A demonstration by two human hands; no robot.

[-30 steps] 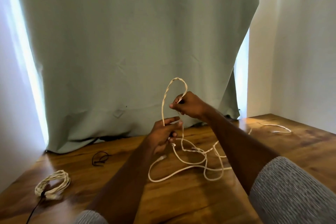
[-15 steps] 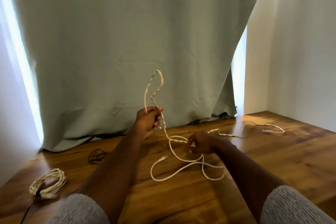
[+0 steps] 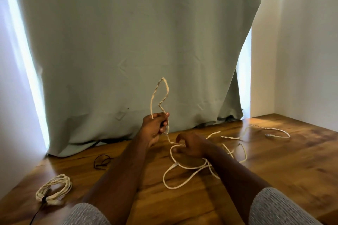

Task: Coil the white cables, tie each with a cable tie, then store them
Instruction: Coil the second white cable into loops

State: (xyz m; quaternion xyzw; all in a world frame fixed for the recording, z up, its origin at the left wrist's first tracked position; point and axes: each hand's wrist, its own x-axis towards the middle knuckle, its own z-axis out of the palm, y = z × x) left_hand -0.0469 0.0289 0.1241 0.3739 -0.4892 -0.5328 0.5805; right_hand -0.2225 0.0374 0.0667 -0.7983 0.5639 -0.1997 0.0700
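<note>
Grey sleeves [image 3: 278, 208] at the bottom edge, both forearms reaching forward over the wooden table [image 3: 274, 179]. Near left: a finished coil [image 3: 54, 189] of white cable lying flat, bound at its front with a black cable tie [image 3: 43, 199] whose tail trails off toward the table edge. Mid-table, the loose white cable [image 3: 184, 170] sprawls in open loops, one connector end [image 3: 174, 165] lying inside them. Right hand [image 3: 193, 145] low over those loops, fingers curled, pinching a strand — grip closed on the loose white cable. Left hand [image 3: 155, 128] raised, fist closed around the same cable, a tall twisted loop standing up out of the fist. Another black cable tie [image 3: 102, 160] lies loose further left. The far end of the cable [image 3: 268, 135] runs out right, well apart from the hands. Behind — a pale green curtain [image 3: 137, 42] down to the table, white wall [image 3: 307, 42] right.
</note>
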